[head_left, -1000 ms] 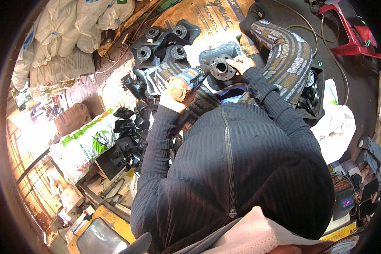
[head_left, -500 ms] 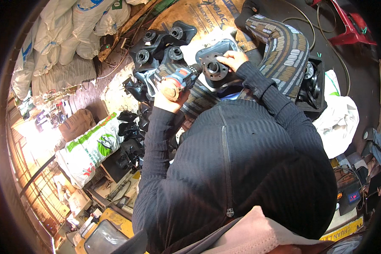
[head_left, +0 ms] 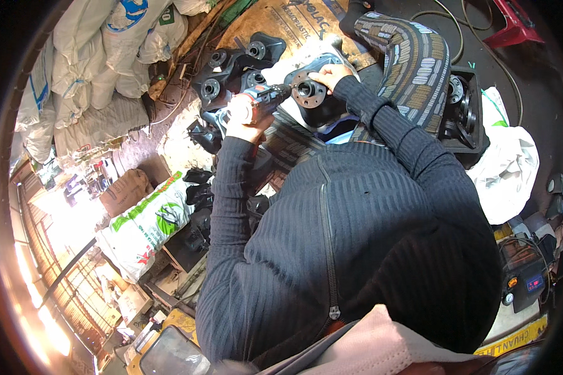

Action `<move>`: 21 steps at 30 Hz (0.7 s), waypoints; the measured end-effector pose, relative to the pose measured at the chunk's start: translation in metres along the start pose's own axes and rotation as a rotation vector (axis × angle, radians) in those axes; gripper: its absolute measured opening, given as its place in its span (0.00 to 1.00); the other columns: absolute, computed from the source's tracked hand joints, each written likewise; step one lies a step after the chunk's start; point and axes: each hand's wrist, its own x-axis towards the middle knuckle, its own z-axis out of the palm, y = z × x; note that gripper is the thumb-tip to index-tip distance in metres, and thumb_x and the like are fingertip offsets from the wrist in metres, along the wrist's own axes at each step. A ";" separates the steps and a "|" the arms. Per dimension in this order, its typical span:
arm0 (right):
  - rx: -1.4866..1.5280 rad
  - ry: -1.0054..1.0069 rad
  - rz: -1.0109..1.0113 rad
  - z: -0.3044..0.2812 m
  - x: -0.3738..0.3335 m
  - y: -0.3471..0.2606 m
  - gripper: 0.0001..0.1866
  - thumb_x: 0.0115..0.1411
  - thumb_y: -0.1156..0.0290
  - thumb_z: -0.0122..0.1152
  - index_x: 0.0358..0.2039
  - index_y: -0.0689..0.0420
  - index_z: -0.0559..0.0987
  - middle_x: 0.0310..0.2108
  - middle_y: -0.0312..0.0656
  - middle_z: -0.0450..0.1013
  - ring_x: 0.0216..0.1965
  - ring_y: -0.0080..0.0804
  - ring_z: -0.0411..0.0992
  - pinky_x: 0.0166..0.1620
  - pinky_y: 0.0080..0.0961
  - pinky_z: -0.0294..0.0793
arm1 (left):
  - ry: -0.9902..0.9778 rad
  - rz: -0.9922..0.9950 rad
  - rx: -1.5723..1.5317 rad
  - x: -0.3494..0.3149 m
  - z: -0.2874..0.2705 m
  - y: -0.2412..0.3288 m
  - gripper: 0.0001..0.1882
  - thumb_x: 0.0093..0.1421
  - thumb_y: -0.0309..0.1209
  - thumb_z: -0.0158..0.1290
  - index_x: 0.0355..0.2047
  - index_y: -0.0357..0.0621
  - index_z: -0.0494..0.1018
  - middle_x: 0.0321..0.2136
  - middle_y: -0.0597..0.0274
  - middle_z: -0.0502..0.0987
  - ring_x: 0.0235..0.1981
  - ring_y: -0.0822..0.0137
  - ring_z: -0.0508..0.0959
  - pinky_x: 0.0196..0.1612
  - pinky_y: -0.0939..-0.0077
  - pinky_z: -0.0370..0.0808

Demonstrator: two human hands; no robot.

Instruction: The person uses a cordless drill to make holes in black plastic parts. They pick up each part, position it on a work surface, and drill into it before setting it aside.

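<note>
My left hand [head_left: 249, 129] is wrapped round the grip of a cordless drill [head_left: 268, 97], its chuck pointing right. The chuck end meets the left edge of a round grey flange with holes and a raised centre ring [head_left: 308, 94]. That flange sits on a black moulded part [head_left: 325, 116] resting in front of my lap. At the part's upper right, my right hand [head_left: 333, 76] pinches its rim between thumb and fingers. Whether a bit is inside one of the flange's holes cannot be made out.
Several similar black flanged parts [head_left: 218, 84] lie beyond the drill to the left. A black crate [head_left: 466, 134] with more round parts stands by my right leg, beside a white sack [head_left: 507, 181]. White sacks [head_left: 81, 69] are piled at far left; a hose [head_left: 513, 94] loops across the right floor.
The black part has tilted and its flange now faces up toward me more to the left. The drill has turned slightly and stays at the flange's left edge. The whole view has shifted a little.
</note>
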 end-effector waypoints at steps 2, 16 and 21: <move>0.023 -0.001 -0.001 0.001 -0.003 -0.002 0.20 0.49 0.51 0.63 0.23 0.57 0.76 0.18 0.36 0.73 0.14 0.22 0.68 0.21 0.20 0.69 | -0.017 -0.076 -0.013 -0.005 -0.002 0.004 0.24 0.45 0.32 0.61 0.42 0.37 0.68 0.24 0.59 0.75 0.14 0.71 0.72 0.16 0.77 0.69; 0.102 0.000 0.030 0.002 -0.002 0.006 0.19 0.48 0.53 0.64 0.25 0.58 0.77 0.18 0.37 0.73 0.13 0.21 0.67 0.20 0.19 0.68 | -0.013 -0.071 -0.041 -0.004 0.002 0.013 0.21 0.44 0.22 0.59 0.41 0.40 0.69 0.28 0.63 0.74 0.18 0.72 0.70 0.18 0.78 0.66; 0.075 0.030 0.040 0.003 0.000 0.012 0.21 0.47 0.51 0.65 0.25 0.58 0.77 0.20 0.38 0.74 0.17 0.24 0.70 0.24 0.21 0.70 | -0.066 -0.057 0.067 -0.002 0.001 0.015 0.20 0.45 0.24 0.58 0.41 0.41 0.69 0.30 0.61 0.74 0.23 0.70 0.73 0.23 0.76 0.69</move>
